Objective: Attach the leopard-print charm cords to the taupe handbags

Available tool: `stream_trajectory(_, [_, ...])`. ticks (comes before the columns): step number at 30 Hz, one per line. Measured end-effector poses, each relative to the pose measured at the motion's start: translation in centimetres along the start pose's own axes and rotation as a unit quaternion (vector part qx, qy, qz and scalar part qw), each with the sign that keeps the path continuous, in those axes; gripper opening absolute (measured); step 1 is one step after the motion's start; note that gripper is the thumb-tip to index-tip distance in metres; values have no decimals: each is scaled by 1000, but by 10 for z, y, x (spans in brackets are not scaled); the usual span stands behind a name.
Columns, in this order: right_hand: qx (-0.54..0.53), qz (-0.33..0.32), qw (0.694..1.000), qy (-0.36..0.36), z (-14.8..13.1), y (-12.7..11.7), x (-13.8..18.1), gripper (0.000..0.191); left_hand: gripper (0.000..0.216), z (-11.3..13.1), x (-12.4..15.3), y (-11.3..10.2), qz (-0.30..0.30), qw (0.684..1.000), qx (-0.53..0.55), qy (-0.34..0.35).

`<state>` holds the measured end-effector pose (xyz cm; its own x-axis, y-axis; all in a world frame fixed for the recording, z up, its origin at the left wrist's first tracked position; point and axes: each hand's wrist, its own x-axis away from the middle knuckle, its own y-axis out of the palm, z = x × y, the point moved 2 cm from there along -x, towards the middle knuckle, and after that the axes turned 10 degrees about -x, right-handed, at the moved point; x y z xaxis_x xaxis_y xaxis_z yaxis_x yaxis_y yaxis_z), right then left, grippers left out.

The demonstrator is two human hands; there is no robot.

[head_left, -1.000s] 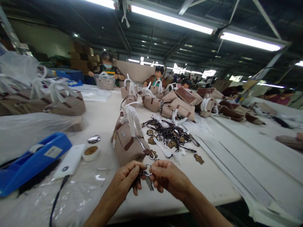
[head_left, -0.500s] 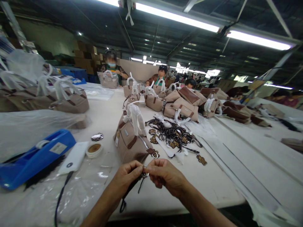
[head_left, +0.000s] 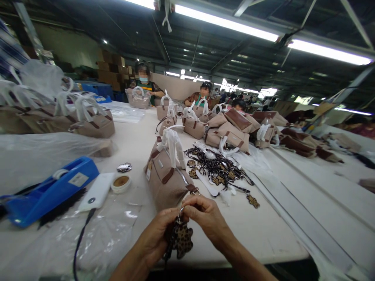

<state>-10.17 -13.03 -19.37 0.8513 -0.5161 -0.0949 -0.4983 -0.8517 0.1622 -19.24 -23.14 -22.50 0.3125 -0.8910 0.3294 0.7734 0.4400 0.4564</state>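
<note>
A flat, flower-shaped charm in tan-and-black leopard print [head_left: 183, 240] hangs between the hands above the worktop's [head_left: 249, 238] near edge, below a silvery metal ring [head_left: 181, 213]. It looks light and thin, probably flexible at its lobes but hard to crush; the ring is likely stiff and slick, so a fingertip pinch on the metal seems the surest hold, with the dark cord gathered in the palm. The left hand [head_left: 156, 236] has its grip clamped on the charm's upper end, beside the ring; the right hand [head_left: 203, 216] has thumb and forefinger together on the ring. Just beyond stands a beige fabric handbag with brown trim [head_left: 164, 183], its handles wrapped in white [head_left: 174, 148]. Farther right lies a tangled heap of similar charms on black cords [head_left: 218, 166].
</note>
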Motion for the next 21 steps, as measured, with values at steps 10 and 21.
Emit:
stream_trajectory(10, [-34,81,992,89,-6,0,5,25,26,24,12,-23,82,924,-313,203])
stream_trajectory(21, [-69,66,991,93,-10,7,9,27,30,27,11,-18,46,946,-277,163])
